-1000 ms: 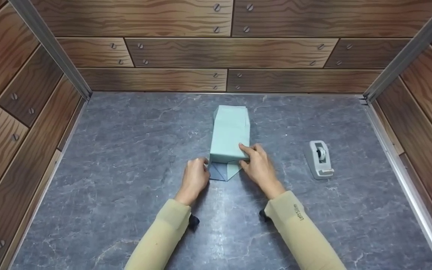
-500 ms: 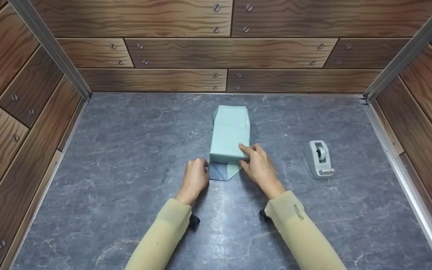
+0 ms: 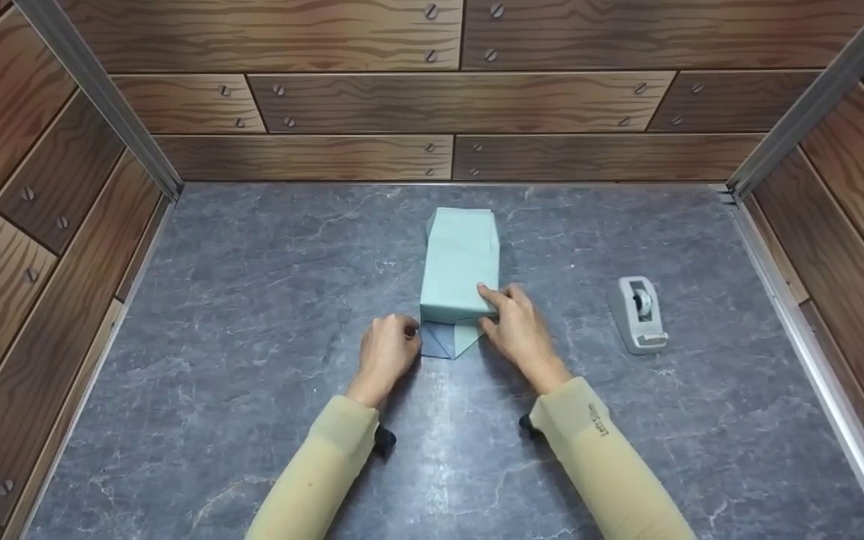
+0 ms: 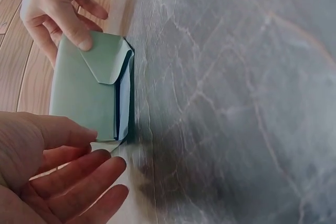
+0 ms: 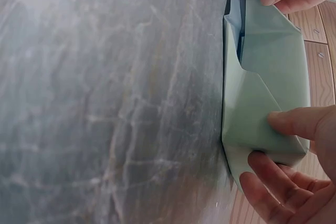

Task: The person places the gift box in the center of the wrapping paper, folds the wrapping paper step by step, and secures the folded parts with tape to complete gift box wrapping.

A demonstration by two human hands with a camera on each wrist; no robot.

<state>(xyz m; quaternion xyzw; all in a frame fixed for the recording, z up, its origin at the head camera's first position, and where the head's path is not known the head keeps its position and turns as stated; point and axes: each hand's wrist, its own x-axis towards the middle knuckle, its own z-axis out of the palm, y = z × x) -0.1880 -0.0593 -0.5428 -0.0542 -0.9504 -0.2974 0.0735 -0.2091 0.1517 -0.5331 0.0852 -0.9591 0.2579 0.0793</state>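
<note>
A box wrapped in light green paper lies lengthwise on the dark grey marbled table. At its near end the paper is folded in at the sides, and a bluish inner face of the flap shows low down. My left hand pinches the paper at the near left corner between thumb and fingers, its other fingers spread in the left wrist view. At the near right corner my right hand pinches the folded paper, thumb on the end face and fingers around the side. The box's underside is hidden.
To the right stands a grey tape dispenser holding a roll of tape. Wood-patterned walls enclose the table at the back and both sides, with metal rails along the edges.
My left hand has shifted very slightly left at its corner. My right hand keeps its grip, and the wrapped box stays in place.
</note>
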